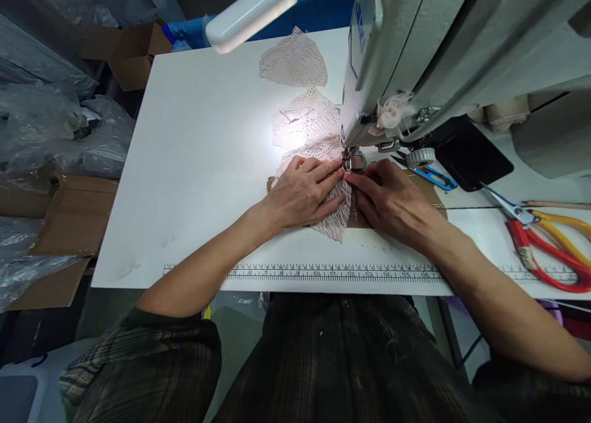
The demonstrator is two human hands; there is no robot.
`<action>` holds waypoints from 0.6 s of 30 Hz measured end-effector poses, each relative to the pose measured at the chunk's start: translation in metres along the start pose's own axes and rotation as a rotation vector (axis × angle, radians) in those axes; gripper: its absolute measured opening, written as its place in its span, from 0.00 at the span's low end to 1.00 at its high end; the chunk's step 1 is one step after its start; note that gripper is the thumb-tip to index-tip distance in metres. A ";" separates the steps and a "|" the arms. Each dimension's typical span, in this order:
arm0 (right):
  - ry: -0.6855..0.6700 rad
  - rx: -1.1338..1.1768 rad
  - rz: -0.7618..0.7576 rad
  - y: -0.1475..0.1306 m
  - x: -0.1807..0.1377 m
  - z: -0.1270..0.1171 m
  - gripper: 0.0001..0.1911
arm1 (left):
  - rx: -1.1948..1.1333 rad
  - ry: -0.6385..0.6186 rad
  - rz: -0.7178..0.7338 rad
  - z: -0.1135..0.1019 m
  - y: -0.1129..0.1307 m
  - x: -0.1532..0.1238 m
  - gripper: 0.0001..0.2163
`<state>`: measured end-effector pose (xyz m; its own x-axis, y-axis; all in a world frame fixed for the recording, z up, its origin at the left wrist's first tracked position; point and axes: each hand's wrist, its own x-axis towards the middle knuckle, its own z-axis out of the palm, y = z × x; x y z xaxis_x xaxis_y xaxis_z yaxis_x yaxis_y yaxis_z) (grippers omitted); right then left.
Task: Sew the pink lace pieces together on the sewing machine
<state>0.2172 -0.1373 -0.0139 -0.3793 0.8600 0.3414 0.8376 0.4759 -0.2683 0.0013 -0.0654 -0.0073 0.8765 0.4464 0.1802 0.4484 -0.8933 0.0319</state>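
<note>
Pale pink lace fabric lies on the white table beneath the needle area of a sewing machine. My left hand rests flat on the lace, fingers stretched toward the presser foot. On the other side of the foot, my right hand has its thumb and index finger pinched at the lace edge. Its remaining fingers are curled under and partly hidden. More lace extends behind the left hand, under the lamp's light. A separate lace piece lies farther back.
A white lamp overhangs the table's far edge. To the right lie blue thread snips, a black phone-like slab, red-handled scissors and yellow-handled scissors. A ruler strip runs along the front edge. Cardboard boxes stand left.
</note>
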 end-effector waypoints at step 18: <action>0.057 0.022 -0.046 0.006 -0.003 0.008 0.18 | -0.066 0.152 -0.168 0.005 -0.013 0.014 0.18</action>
<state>0.2206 -0.1356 -0.0235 -0.3941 0.8254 0.4043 0.8104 0.5195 -0.2707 0.0083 -0.0478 -0.0097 0.7518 0.5804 0.3130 0.5688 -0.8109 0.1373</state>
